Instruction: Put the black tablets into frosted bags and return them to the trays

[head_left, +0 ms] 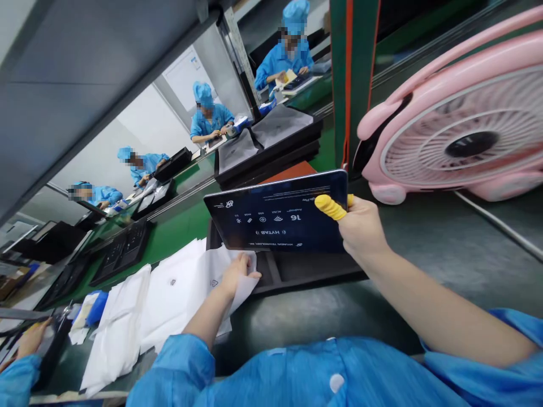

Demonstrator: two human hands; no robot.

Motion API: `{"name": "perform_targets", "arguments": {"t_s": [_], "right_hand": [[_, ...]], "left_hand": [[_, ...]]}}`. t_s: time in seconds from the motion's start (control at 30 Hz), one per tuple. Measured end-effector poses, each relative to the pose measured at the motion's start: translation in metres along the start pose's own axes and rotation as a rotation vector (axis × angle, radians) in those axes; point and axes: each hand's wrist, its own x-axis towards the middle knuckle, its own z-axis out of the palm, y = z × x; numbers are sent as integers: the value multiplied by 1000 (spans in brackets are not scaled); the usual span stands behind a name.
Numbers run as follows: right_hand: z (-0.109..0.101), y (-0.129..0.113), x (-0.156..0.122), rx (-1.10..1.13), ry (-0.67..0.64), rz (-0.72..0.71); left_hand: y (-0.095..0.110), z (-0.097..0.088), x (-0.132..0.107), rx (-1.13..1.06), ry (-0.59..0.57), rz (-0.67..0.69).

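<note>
A dark tablet (278, 217) with printed white text and icons is tilted up on its long edge. My right hand (360, 223), with yellow finger cots, is closed round its right end. At the tablet's lower left, my left hand (237, 275) has its fingers closed on a thin white protective sleeve (245, 291). That sleeve is drawn off the near end of a pile of flat white sleeves (172, 294). Behind and below the tablet lies a black compartmented tray (297, 271), partly hidden by it.
A pink fan (466, 141) stands at the right, its cable on the bench. Beyond the tablet are stacked black trays (271, 147) and a green conveyor (186, 220). Several co-workers in blue sit along the far side. A co-worker's hand (34, 339) shows at the left.
</note>
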Motion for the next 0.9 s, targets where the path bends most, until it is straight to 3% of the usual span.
{"name": "perform_targets", "arguments": {"t_s": [0.1,0.2,0.33,0.43,0.6,0.73,0.9], "right_hand": [[-1,0,0,32,33,48],[-4,0,1,35,47,72],[-3,9,3,43,59,83],[-3,18,3,19,67,65],[-9,25,-3,-41,2,-14],[-11,25,-15,-52,-49,-1],[-3,22,-33,-140,-219,-9]], "left_hand": [[-11,-2,-7,-186,-102,111],[-17,-1,-10,-356,-178,98],[-2,6,-3,-125,-2,-16],[9,10,2,19,32,-62],[4,13,0,-108,194,-142],[-10,10,-5,-405,283,-233],[-16,-12,-11,-1133,517,-411]]}}
